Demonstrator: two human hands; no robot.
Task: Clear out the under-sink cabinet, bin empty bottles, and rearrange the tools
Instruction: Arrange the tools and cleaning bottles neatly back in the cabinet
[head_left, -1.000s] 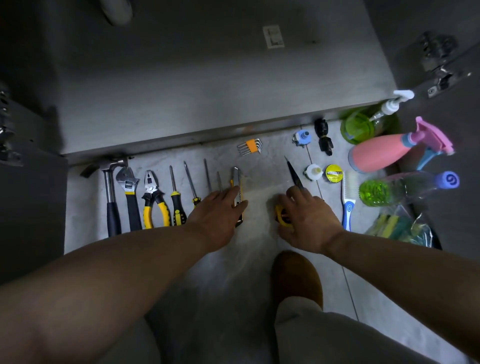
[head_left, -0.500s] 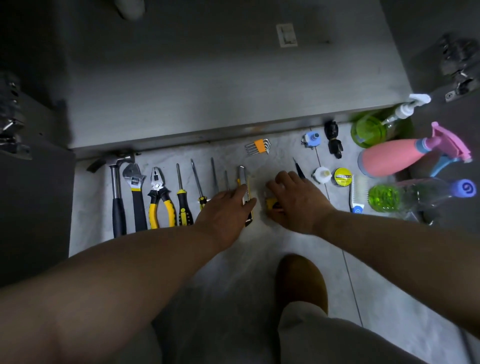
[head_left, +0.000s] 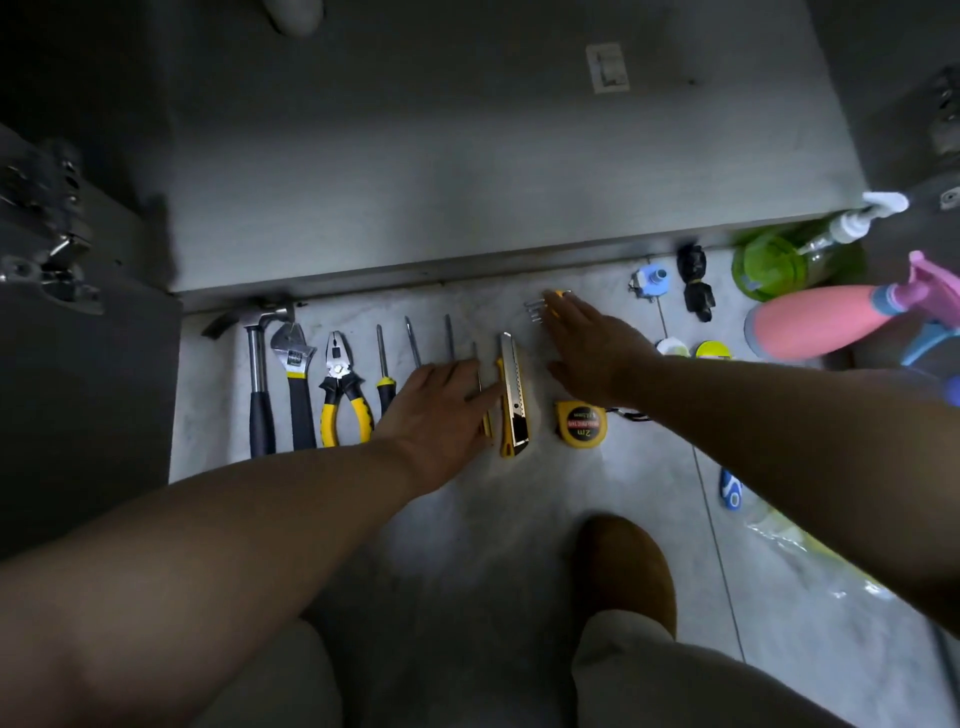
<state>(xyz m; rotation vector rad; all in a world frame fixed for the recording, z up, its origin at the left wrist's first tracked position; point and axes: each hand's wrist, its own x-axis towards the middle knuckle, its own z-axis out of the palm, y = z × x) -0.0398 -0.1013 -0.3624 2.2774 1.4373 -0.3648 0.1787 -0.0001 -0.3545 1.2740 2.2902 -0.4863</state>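
Step in hand: rearranging the tools, judged from the row laid out on the floor (head_left: 467, 519) along the front edge of the cabinet (head_left: 467, 182); from the left end the row runs hammer (head_left: 258, 384), adjustable wrench (head_left: 296, 379), pliers (head_left: 340, 395), several screwdrivers (head_left: 384, 374), utility knife (head_left: 513, 395), all lying parallel with heads toward the cabinet edge; the tape measure (head_left: 581, 423) lies just beside the knife, on its right, face up. The left hand (head_left: 441, 410) lies flat with straight fingers on the thin screwdrivers just left of the knife, gripping nothing; the right hand (head_left: 592, 353) reaches toward the cabinet edge with fingers extended and nothing in its grasp, its fingertips over the hex key set (head_left: 535, 312); whether they touch the set cannot be told. The hex key set shows as short grey metal keys fanned from an orange holder, mostly hidden under the fingers; it lies nearer the cabinet edge than the row, out of line. Next move, as a judgement: close the right fingers on the holder, not the loose key ends, and set it down right of the tape measure. A pink bottle (head_left: 810, 327) and a green bottle (head_left: 774, 260) lie at the right end of the floor, not yet sorted.
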